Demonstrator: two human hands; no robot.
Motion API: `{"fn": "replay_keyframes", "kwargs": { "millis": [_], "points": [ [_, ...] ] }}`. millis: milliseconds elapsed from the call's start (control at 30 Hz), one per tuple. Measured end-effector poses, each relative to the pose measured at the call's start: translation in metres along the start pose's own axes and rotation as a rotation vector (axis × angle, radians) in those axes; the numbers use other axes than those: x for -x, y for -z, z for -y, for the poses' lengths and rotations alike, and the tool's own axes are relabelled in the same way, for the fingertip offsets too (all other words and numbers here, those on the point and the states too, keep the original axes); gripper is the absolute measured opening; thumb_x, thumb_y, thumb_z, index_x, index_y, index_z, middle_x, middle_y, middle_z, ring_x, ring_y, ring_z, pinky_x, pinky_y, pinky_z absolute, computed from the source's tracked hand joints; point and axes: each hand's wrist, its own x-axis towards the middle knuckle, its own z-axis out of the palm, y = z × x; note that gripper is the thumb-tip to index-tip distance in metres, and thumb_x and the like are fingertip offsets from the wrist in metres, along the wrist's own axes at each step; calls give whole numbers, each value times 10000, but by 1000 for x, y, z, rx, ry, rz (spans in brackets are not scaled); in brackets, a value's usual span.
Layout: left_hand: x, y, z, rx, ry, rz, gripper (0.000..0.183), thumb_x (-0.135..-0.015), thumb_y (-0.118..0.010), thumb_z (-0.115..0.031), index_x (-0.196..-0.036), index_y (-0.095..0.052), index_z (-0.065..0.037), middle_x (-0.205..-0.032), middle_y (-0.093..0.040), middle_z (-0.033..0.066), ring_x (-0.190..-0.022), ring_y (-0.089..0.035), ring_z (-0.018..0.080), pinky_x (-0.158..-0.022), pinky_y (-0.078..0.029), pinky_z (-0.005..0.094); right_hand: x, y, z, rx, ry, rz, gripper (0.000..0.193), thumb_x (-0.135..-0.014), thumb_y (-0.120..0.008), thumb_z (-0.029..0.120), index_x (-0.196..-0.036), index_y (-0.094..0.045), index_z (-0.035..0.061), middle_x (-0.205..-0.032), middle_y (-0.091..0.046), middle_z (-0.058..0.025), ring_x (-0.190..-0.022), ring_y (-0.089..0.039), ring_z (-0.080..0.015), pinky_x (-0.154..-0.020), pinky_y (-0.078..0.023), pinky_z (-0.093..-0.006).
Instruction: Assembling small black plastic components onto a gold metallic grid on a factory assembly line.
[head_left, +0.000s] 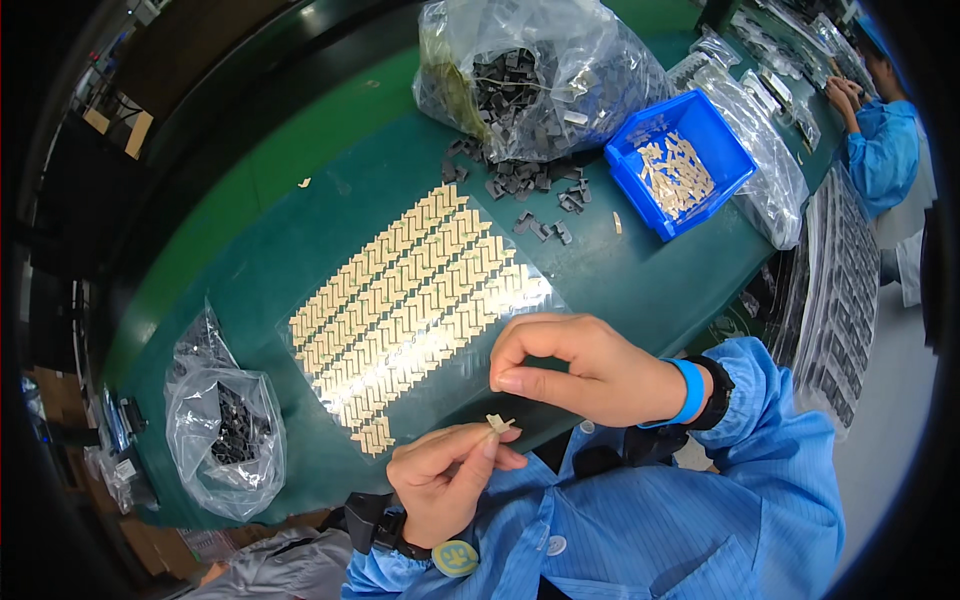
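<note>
Between the thumb and forefinger of my left hand point(440, 480) is a small beige L-shaped sticker point(497, 423), held just off the table's near edge. Above it my right hand point(600, 370) is closed in a pinch, thumb against forefinger; whatever the tips hold, if anything, is too small to see. Both hands are apart. Just beyond them lies a clear sheet covered with rows of beige stickers point(400, 275), its near right part bare and shiny with glare.
A large clear bag point(610, 60) of black plastic parts point(520, 180) spills onto the green table. Right of it stands a blue bin point(640, 205) with loose beige pieces. A smaller bag point(190, 420) of black parts sits left. Another person point(885, 150) works at far right, beside stacked trays point(835, 290).
</note>
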Motion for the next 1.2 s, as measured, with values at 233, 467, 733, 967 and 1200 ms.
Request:
{"fn": "replay_keyframes", "kwargs": {
  "millis": [233, 467, 733, 967, 1200],
  "points": [
    [-3, 3, 3, -61, -66, -12, 120, -800, -529, 37, -883, -602, 85, -764, -622, 156, -641, -629, 182, -551, -500, 227, 4, -3, 6, 498, 378, -44, 95, -715, -654, 119, -795, -609, 96, -843, -548, 19, -747, -500, -158, -711, -338, -296],
    [-5, 1, 3, -165, -147, -28, 113, -771, -540, 60, -859, -605, 91, -769, -622, 164, -635, -628, 173, -554, -502, 223, 4, -9, 4, 610, 389, -43, 81, -741, -625, 112, -791, -573, 76, -852, -542, -4, -740, -499, -173, -705, -331, -297],
    [-2, -3, 1, 48, 3, -152, 143, -829, -528, -18, -888, -588, 98, -792, -622, 165, -626, -628, 196, -571, -518, 249, 5, 7, 5, -175, -88, -76, 58, -831, -534, 39, -848, -551, -14, -819, -570, -55, -776, -536, -114, -693, -436, -249],
    [-4, -12, 3, 26, -63, -259, 224, -856, -521, -119, -882, -574, 97, -721, -606, 168, -559, -604, 201, -510, -499, 264, 10, -11, -6, -386, -233, -19, 157, -800, -588, 56, -931, -594, -30, -819, -609, -47, -757, -549, -73, -669, -447, -208],
    [-5, -12, 3, -119, -96, -217, 217, -851, -528, -113, -891, -580, 93, -727, -607, 159, -583, -608, 201, -539, -503, 261, 11, -20, -7, -160, -31, -117, 125, -788, -589, 58, -870, -589, -36, -764, -618, -65, -708, -559, -86, -618, -449, -215]
  ]
}}
